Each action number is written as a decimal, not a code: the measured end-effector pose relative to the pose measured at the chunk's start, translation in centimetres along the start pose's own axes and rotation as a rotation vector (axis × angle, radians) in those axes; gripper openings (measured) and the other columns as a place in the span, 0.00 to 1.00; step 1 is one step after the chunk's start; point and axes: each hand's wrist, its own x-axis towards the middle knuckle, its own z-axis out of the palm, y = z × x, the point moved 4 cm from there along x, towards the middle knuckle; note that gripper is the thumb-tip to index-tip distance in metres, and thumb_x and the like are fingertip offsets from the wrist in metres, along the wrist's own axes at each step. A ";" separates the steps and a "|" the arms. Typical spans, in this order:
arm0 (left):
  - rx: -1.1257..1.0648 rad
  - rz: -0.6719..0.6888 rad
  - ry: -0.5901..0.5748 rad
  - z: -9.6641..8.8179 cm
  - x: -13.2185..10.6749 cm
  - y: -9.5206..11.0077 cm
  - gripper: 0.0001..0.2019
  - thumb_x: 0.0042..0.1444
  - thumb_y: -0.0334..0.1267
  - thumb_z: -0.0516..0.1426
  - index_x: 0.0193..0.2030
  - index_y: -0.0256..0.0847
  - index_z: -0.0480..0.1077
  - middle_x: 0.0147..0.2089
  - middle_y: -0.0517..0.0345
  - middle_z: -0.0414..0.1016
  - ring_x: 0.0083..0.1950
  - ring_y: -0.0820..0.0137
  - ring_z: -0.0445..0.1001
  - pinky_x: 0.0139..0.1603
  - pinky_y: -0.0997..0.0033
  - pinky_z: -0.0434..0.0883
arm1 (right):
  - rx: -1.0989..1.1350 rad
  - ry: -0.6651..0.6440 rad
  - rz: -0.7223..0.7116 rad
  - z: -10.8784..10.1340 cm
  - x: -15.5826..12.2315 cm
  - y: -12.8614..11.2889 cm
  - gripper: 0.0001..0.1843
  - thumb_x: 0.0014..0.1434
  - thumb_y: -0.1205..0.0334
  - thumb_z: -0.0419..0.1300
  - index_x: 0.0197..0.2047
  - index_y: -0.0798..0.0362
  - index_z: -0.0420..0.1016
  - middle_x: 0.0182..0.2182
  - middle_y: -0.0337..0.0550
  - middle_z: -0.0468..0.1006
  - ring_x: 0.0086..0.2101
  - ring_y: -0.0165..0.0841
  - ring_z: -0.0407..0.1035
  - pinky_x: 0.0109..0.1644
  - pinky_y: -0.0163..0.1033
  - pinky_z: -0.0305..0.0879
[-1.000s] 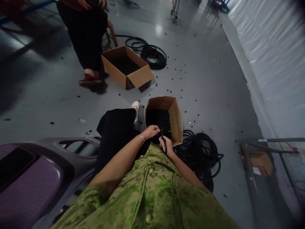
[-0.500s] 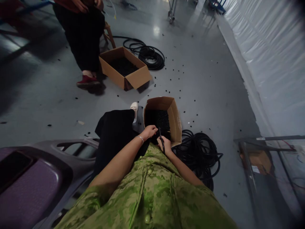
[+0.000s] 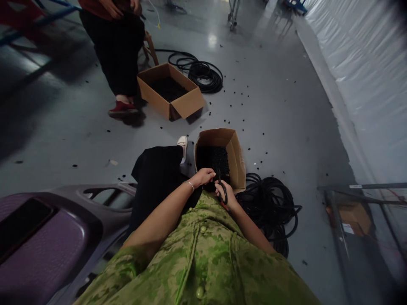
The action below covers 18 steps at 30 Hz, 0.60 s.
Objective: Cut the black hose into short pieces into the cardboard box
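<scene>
Over the near edge of an open cardboard box (image 3: 237, 163), my two hands are close together. My right hand (image 3: 229, 195) grips a pair of scissors (image 3: 224, 194) with dark looped handles, the blades pointing away from me toward my left fingers. My left hand (image 3: 205, 176) is closed in a pinch beside the blade tips; what it holds is too dark to make out. Many small black pieces (image 3: 216, 157) fill the bottom of the box. On the floor right of the box lies a tangled coil of black hose (image 3: 270, 199).
Ahead left, a person in dark trousers (image 3: 116, 55) is by a larger cardboard box (image 3: 187, 103) with black pieces inside. Another black hose coil (image 3: 206, 78) lies behind it. A purple seat (image 3: 47, 241) holding a phone (image 3: 23, 224) is left; a metal-framed rack (image 3: 337, 220) stands right.
The scissor handles look spread wider than before, and my right hand has turned slightly. My left hand stays pinched near the blades. The whole view has shifted a little.
</scene>
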 end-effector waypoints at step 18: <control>0.069 -0.154 0.114 -0.5 0.0 0.0 0.13 0.63 0.33 0.53 0.26 0.37 0.64 0.20 0.65 0.63 0.17 0.79 0.58 0.20 0.78 0.55 | -0.364 0.105 -0.134 0.6 0.9 1.6 0.15 0.56 0.51 0.55 0.32 0.52 0.77 0.21 0.37 0.74 0.25 0.32 0.68 0.31 0.32 0.62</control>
